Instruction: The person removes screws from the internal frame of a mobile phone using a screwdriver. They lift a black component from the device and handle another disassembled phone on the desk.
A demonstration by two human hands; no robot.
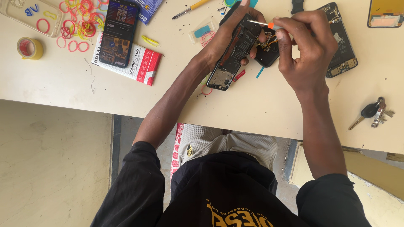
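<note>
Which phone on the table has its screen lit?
The phone at upper left, lying on the white-and-red package. The other two are opened, with their insides showing.

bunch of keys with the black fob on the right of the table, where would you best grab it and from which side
Probably by the black fob of the bunch of metal keys: it is the bulkiest, roundest part, while the blades lie thin and flat on the cream table. Come from above, at the table's near edge, where nothing lies close by. The right hand is nearest, though it holds a small orange-collared screwdriver.
</note>
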